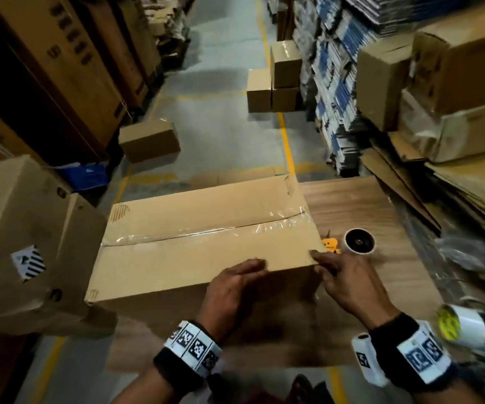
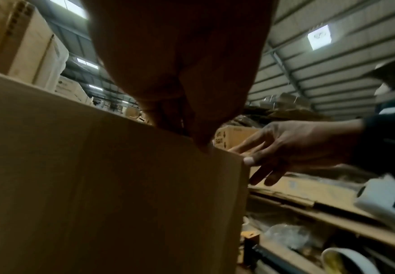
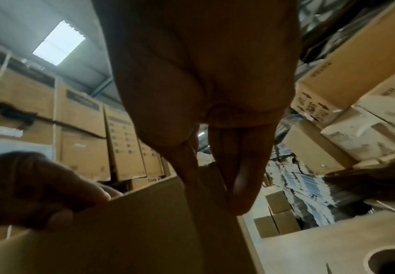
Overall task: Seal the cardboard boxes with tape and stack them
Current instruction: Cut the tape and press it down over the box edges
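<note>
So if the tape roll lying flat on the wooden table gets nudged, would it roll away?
Probably not. The round white-rimmed tape roll lies flat on the wood-grain table, hole up, so it should slide rather than roll. It looks light, so a bump from the taped brown cardboard box could shift it.

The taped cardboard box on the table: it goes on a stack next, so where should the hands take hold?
Probably the two short ends of the cardboard box, one hand from each side, low down. It lies flat and long across the table; both the left hand and right hand sit bunched at its near right corner.
</note>
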Demonstrator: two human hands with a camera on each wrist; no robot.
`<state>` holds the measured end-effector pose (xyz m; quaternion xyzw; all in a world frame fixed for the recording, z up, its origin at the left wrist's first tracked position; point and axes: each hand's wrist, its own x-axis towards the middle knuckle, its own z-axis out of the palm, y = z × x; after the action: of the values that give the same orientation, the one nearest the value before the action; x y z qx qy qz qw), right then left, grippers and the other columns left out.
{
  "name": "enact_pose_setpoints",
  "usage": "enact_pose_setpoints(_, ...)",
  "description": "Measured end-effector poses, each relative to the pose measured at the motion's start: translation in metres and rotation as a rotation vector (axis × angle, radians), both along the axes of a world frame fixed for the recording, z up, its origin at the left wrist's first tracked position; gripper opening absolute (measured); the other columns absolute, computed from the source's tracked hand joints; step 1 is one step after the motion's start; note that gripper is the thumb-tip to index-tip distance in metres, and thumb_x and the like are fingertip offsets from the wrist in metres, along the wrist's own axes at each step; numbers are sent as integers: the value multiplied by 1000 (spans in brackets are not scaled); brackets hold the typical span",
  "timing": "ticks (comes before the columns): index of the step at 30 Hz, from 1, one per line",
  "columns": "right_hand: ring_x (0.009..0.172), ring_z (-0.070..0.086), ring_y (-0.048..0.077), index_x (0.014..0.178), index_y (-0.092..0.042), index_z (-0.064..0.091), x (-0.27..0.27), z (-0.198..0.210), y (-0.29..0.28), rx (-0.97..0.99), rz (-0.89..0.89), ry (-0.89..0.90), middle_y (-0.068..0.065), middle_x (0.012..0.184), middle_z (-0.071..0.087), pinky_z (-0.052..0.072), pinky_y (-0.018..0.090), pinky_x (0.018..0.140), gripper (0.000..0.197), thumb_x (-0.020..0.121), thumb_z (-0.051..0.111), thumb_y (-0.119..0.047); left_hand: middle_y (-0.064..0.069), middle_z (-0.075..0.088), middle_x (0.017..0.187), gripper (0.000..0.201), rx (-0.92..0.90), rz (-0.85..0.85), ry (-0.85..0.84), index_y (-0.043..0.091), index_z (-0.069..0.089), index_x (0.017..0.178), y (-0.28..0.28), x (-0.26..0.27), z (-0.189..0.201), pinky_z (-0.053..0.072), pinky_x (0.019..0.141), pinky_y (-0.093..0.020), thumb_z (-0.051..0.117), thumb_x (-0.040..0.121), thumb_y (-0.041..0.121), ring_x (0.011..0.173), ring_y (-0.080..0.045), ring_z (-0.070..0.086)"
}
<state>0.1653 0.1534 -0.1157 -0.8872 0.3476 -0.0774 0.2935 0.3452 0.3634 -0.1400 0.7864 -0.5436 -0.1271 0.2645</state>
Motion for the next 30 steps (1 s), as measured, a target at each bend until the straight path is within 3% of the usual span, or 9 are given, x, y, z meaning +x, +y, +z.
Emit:
enact_pose_setpoints(5,88,73,19,121,-50,71,4,4,21,-131,82,139,-3,96,78,53,31,66,31,91,73,-42,26,69,127,36,-85,96,-148,40,79,114,19,25,5,59,94,-23,79,90,14,115,6,65)
enact_pose_setpoints(9,63,69,7,103,-39,76,24,28,68,-299,323,184,-9,71,73,31,13,42,20,85,77,-47,20,73,124,49,-49,137,-237,37,82,107,51,65,7,61,91,-29,79,78,-2,120,-3,67)
enact_pose_setpoints(11,78,72,22,123,-32,63,44,15,97,-313,423,230,0,88,73,48,30,57,33,102,50,-54,15,74,123,48,-11,175,-287,35,82,106,64,88,10,63,87,-34,78,79,-4,119,-10,69)
enact_pose_setpoints(13,80,71,30,124,-28,59,69,9,126,-286,496,214,5,90,72,51,39,63,37,105,39,-54,11,76,120,44,-8,252,-337,33,83,102,76,115,12,64,80,-35,78,78,-3,113,-16,73)
enact_pose_setpoints(19,105,71,16,133,-39,64,134,27,165,-12,533,-13,-9,115,75,57,34,89,38,96,59,-50,4,80,108,26,-116,447,-277,25,84,100,98,161,28,62,76,-35,62,85,27,88,-23,78)
enact_pose_setpoints(21,98,73,13,123,-35,72,139,25,144,-16,366,-214,-10,108,77,60,35,83,36,92,62,-49,2,78,115,35,-226,443,-192,24,81,108,109,146,29,61,85,-32,58,91,43,97,-19,76)
enact_pose_setpoints(23,111,68,18,119,-30,75,135,16,109,-154,257,-284,-4,120,73,57,40,92,32,90,71,-41,-2,72,131,47,-255,377,-149,22,76,124,115,120,21,54,101,-34,59,95,55,118,-16,69)
enact_pose_setpoints(27,142,48,25,145,-45,55,115,2,49,-37,89,26,5,157,48,42,44,115,59,89,73,-54,-3,41,164,73,-41,285,-277,22,50,153,108,73,-16,30,123,-46,35,102,72,154,-19,33)
enact_pose_setpoints(30,107,70,12,139,-45,60,107,-11,48,102,114,-39,-2,133,70,56,39,98,55,86,76,-50,-4,39,165,69,63,279,-359,22,50,154,96,66,-31,21,124,-56,26,107,66,156,-23,29)
